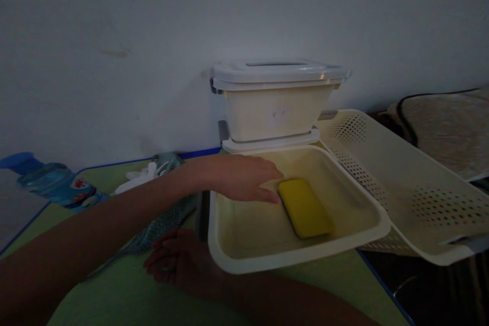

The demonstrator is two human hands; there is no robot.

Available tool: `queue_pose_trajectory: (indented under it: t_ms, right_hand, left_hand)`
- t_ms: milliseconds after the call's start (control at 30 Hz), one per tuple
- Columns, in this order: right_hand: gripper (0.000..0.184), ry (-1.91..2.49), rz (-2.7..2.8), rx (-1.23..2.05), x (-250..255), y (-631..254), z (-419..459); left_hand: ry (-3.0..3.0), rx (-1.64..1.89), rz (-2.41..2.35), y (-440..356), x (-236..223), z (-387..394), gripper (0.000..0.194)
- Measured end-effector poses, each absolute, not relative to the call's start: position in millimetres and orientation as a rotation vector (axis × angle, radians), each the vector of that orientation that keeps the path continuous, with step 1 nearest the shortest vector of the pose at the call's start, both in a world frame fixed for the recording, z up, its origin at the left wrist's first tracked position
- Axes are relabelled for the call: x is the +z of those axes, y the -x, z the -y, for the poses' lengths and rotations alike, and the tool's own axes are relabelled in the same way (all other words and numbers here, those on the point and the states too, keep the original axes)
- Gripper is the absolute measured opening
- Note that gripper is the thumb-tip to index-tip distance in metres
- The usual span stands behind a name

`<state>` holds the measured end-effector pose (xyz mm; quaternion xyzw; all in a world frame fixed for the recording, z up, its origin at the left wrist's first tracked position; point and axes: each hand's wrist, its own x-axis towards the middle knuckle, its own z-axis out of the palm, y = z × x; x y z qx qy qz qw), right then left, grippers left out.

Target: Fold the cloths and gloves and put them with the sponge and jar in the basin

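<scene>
My left hand (244,177) reaches over a cream plastic tub (225,265). Its fingers are stretched out and the thumb is apart, with nothing visibly held. Just right of the fingertips, a yellow flat block with rounded corners (305,209) lies on the tub floor; I cannot tell what kind of thing it is. My right hand (183,260) is by the tub's left side, below my left forearm. Its fingers are loosely bent and apart, and it appears to hold nothing. A teal patterned cloth (164,226) lies beside it, partly covered by my left arm.
Behind the tub, a cream container with a white lid (278,107) stands against the wall. A perforated cream basket (401,178) adjoins the tub on the right. At left are a blue-capped water bottle (57,183) and a crumpled white item (141,177) on the green table (103,300).
</scene>
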<state>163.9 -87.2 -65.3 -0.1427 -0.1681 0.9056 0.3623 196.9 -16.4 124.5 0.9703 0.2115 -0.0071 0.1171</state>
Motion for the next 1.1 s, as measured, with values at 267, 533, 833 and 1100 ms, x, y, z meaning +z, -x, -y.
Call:
queue_pose_trajectory:
  t_ms: [267,533,833,1100]
  right_hand:
    - [0.033,0.507,0.406,2.342,-53.3,-166.9,89.1]
    - [0.023,0.489,0.358,2.358,-36.5,-177.5,92.1]
    - [0.019,0.484,0.42,2.355,-35.2,-179.2,91.7]
    - [0.017,0.506,0.467,2.337,-33.3,-181.2,90.7]
  left_hand:
    - [-2.48,0.385,-1.093,-127.5,132.0,17.6,0.044]
    - [-2.519,-0.162,-1.372,-12.8,74.1,43.3,0.048]
    - [-2.553,-0.027,-1.57,-22.8,-18.9,65.1,0.067]
    - [-2.528,0.395,-1.604,-23.9,-31.6,58.6,0.044]
